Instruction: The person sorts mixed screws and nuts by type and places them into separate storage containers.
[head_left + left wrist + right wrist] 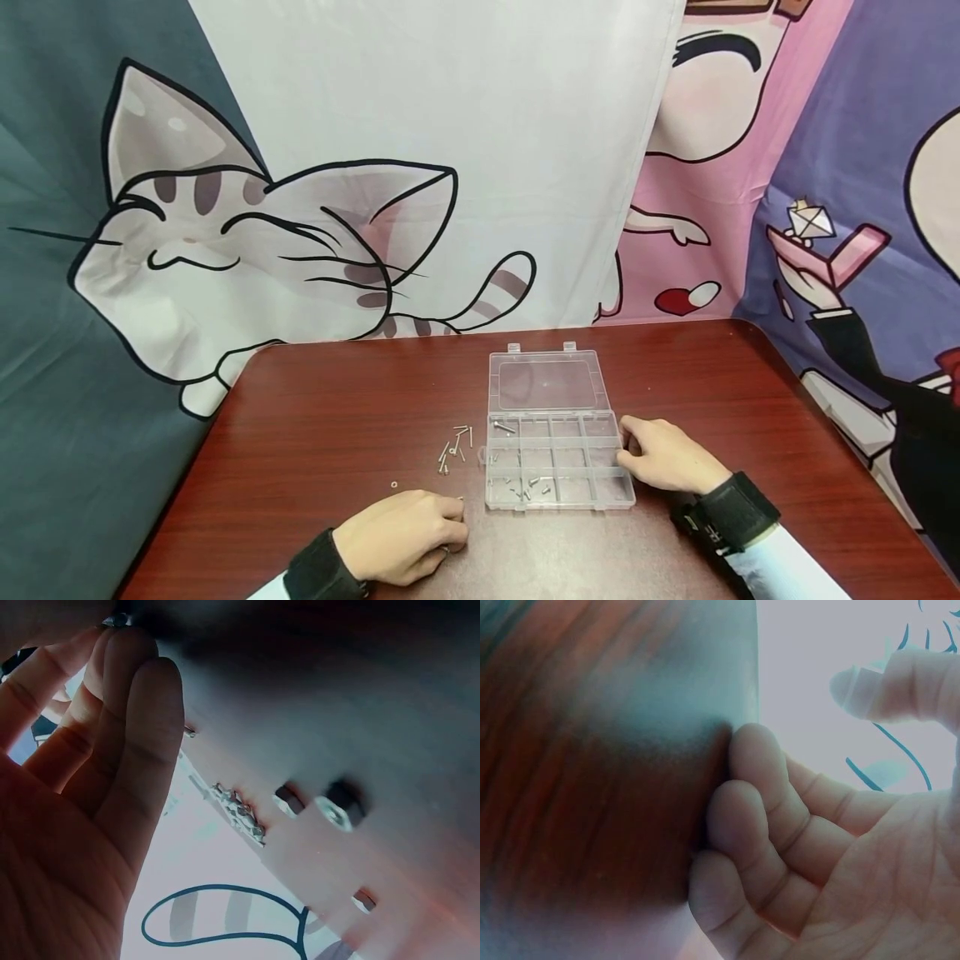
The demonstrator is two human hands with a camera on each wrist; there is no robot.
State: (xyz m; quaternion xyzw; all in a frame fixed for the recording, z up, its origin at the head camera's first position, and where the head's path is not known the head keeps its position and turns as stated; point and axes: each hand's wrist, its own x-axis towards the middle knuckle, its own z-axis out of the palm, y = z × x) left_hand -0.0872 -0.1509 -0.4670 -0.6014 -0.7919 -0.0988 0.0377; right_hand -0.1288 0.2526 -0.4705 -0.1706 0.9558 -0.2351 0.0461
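Observation:
My left hand (pixel 408 533) is low over the table, left of the clear compartment box (pixel 525 510). Between its thumb and fingertips it pinches a small metal piece (pixel 116 620), mostly hidden by the fingers, so I cannot tell its kind. Near this hand, hex nuts (pixel 341 806) stand on the table in the left wrist view. My right hand (pixel 667 457) rests at the box's right side, thumb and index finger against the edge. Its other fingers (pixel 739 817) curl loosely onto the tabletop. The box lies with its lid (pixel 547 382) folded back; several screws (pixel 534 482) are in its compartments.
A loose group of screws (pixel 455 446) lies left of the box. One small nut (pixel 393 484) sits farther left. The brown table (pixel 360 400) ends at a printed cloth backdrop (pixel 450 125) with cartoon figures.

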